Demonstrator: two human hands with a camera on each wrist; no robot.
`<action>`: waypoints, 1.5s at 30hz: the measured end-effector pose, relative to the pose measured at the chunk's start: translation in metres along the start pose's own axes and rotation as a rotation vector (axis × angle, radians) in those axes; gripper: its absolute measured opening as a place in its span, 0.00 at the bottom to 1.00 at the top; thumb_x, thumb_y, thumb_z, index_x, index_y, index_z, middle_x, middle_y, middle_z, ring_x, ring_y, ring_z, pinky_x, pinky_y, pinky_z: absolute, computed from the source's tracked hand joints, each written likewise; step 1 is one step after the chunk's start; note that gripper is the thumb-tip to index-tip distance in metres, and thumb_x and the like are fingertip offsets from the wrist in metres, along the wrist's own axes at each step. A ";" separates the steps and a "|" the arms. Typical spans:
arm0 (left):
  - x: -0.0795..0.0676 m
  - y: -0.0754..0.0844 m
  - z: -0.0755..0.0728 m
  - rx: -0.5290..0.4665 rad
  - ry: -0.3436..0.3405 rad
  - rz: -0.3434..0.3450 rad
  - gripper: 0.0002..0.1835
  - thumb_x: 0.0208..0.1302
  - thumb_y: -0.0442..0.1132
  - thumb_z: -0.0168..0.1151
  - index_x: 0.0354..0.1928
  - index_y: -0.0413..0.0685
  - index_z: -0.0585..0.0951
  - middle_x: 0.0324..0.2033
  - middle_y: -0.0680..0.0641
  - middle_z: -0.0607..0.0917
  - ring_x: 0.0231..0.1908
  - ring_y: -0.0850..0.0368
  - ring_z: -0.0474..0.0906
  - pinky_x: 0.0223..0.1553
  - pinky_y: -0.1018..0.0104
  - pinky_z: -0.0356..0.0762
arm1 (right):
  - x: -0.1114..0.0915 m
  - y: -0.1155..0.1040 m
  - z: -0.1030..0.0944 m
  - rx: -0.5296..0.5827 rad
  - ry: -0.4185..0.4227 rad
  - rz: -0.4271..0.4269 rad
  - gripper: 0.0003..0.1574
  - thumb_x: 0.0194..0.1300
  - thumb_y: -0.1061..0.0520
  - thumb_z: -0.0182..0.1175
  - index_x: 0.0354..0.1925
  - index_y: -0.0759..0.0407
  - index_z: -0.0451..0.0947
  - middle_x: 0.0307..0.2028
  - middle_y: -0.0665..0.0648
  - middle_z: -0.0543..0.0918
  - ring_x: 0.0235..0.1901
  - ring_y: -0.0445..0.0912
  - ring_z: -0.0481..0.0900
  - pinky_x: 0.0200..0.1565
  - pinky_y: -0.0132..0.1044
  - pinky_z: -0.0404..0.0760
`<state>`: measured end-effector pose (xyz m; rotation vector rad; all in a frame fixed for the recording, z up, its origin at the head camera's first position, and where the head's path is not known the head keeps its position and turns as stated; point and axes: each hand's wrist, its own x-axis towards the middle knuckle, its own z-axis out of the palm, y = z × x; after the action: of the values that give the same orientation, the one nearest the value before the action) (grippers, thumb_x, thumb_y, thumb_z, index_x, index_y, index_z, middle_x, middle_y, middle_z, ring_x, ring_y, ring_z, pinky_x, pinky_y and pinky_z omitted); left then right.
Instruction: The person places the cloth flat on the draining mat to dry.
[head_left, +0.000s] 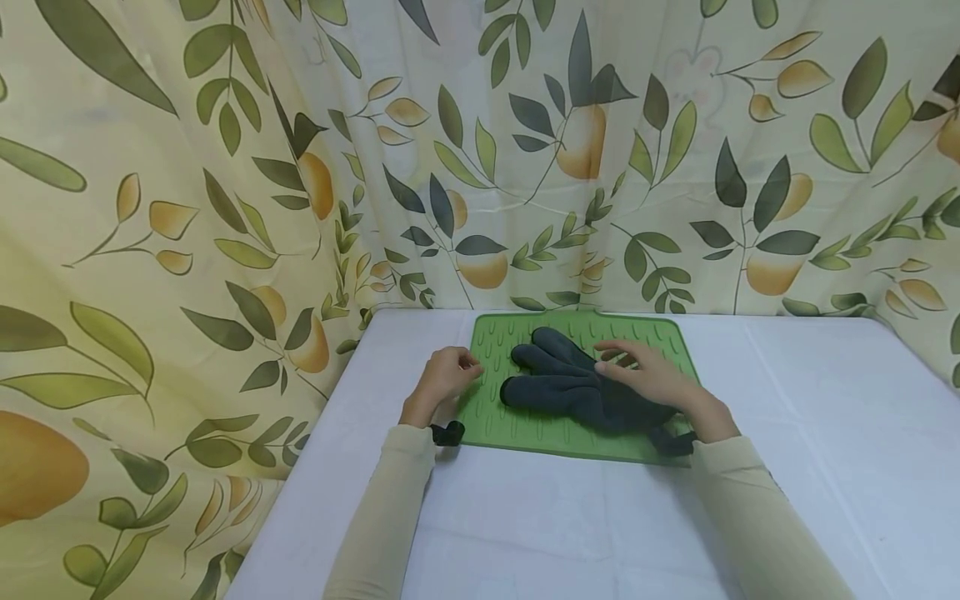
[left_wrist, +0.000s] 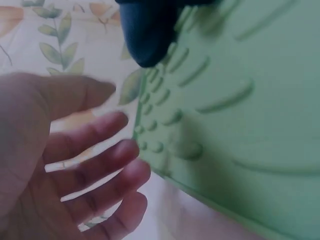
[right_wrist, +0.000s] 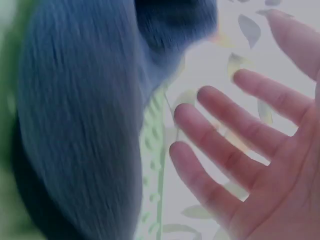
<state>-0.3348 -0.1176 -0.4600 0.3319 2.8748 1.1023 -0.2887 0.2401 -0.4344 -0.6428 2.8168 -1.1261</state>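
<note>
A dark blue fabric piece (head_left: 573,383) with three rounded, finger-like ends lies on a green ridged mat (head_left: 480,425). Close up in the right wrist view, the fabric (right_wrist: 85,100) looks soft and finely ribbed, with a dark hollow at its top. My right hand (head_left: 648,375) is over the far right side of the fabric and overlaps it in the head view; its fingers (right_wrist: 215,135) are spread with nothing between them. At the mat's left edge, my left hand (head_left: 447,372) has its fingers (left_wrist: 95,170) loosely bent and apart, holding nothing.
The mat lies on a white-covered table (head_left: 525,517), with a raised tab at its far edge. A curtain (head_left: 480,158) printed with leaves and fruit hangs behind the table and along its left side. Each wrist wears a small black device (head_left: 447,433).
</note>
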 end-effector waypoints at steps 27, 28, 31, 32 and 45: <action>-0.003 0.017 0.002 -0.131 -0.317 0.161 0.10 0.71 0.47 0.65 0.35 0.50 0.84 0.34 0.52 0.82 0.35 0.57 0.73 0.36 0.64 0.72 | -0.012 0.039 -0.024 -0.174 -0.107 0.156 0.12 0.70 0.56 0.63 0.42 0.66 0.83 0.37 0.59 0.87 0.38 0.50 0.82 0.42 0.46 0.80; -0.002 0.017 0.001 -0.155 -0.305 0.171 0.10 0.71 0.47 0.65 0.34 0.49 0.83 0.33 0.52 0.81 0.35 0.55 0.73 0.35 0.64 0.71 | -0.013 0.040 -0.025 -0.171 -0.099 0.161 0.11 0.71 0.56 0.63 0.41 0.65 0.83 0.36 0.58 0.86 0.37 0.48 0.80 0.40 0.44 0.78; -0.001 0.016 -0.002 -0.233 -0.278 0.185 0.10 0.73 0.45 0.62 0.34 0.48 0.81 0.32 0.49 0.82 0.36 0.47 0.76 0.37 0.62 0.73 | -0.014 0.040 -0.028 -0.147 -0.090 0.187 0.10 0.71 0.56 0.62 0.39 0.63 0.81 0.34 0.55 0.84 0.34 0.46 0.77 0.37 0.40 0.75; -0.001 0.016 -0.003 -0.259 -0.273 0.180 0.10 0.73 0.44 0.62 0.35 0.47 0.81 0.33 0.48 0.83 0.37 0.43 0.78 0.38 0.60 0.75 | -0.014 0.040 -0.029 -0.141 -0.091 0.196 0.10 0.72 0.56 0.62 0.39 0.63 0.81 0.34 0.55 0.83 0.34 0.46 0.76 0.36 0.39 0.74; 0.001 0.012 -0.010 -0.398 -0.256 0.087 0.11 0.72 0.38 0.63 0.52 0.42 0.81 0.35 0.42 0.91 0.43 0.36 0.88 0.50 0.45 0.83 | -0.019 0.036 -0.040 -0.099 -0.083 0.202 0.12 0.72 0.56 0.63 0.42 0.65 0.79 0.35 0.57 0.81 0.33 0.45 0.76 0.33 0.38 0.76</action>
<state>-0.3344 -0.1149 -0.4448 0.5324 2.3730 1.4869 -0.2914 0.2970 -0.4310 -0.3884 2.8036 -0.9104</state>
